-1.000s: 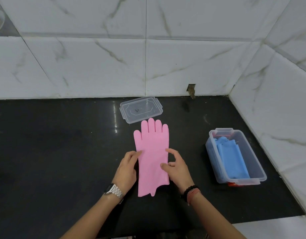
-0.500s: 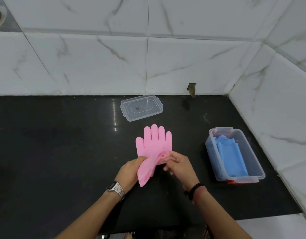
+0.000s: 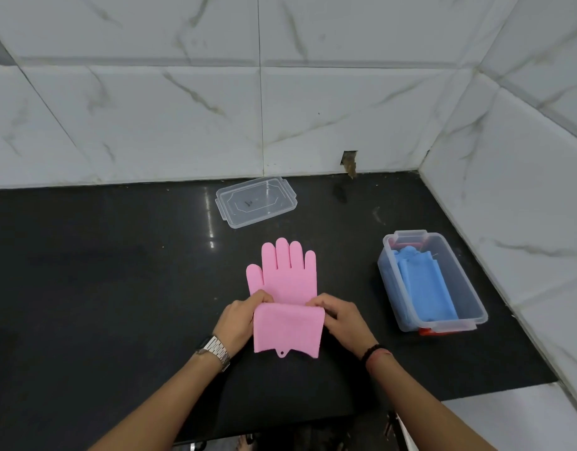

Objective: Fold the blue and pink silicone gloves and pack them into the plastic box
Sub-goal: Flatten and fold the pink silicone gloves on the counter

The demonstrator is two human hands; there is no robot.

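A pink silicone glove lies on the black counter, fingers pointing away from me. Its cuff half is lifted and creased across the middle, hanging toward me. My left hand pinches the crease at its left edge. On the right edge my right hand pinches the same crease. A clear plastic box stands to the right, with a folded blue glove lying inside it.
The box's clear lid lies upside down near the back wall. White marble-tiled walls close the counter at the back and on the right. The black counter stretches far to the left. A white ledge sits at lower right.
The glove lay flat a second ago. Both hands gathered its middle, then lifted it into a cross fold, so the cuff now hangs toward me.
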